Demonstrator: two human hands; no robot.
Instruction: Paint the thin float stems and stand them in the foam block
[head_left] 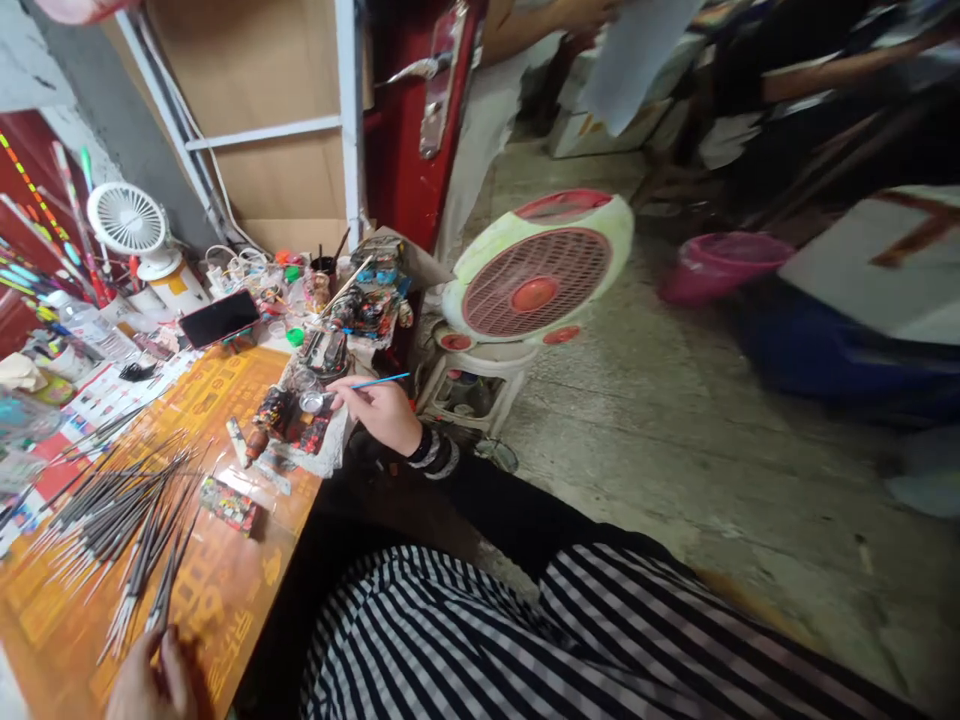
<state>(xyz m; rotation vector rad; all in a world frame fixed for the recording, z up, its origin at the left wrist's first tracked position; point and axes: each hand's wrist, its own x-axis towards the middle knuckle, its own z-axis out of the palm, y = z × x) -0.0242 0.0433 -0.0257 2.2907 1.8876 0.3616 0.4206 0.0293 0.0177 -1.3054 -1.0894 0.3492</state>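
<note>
My right hand [379,412] pinches a thin blue-handled paintbrush [379,381], its fingertips close to a small glass jar [311,401]. Beside that jar lies a heap of paint-caked tubes and lids [296,420] on crumpled paper. My left hand [154,680], blurred at the bottom left, closes around the ends of thin dark sticks [166,585]. Many more of these sticks [112,510] lie fanned out on the orange printed tabletop [225,590]. A striped garment [480,640] covers my body below, and a black-and-white cuff [433,452] circles my right wrist.
A black phone [219,318] and a small white fan [127,220] stand at the table's far end. A pink-and-white fan [536,270] sits on a white stool [469,385] beyond the table edge. Concrete floor [675,450] spreads right, with a pink basin [720,265] and another person's arm [840,72].
</note>
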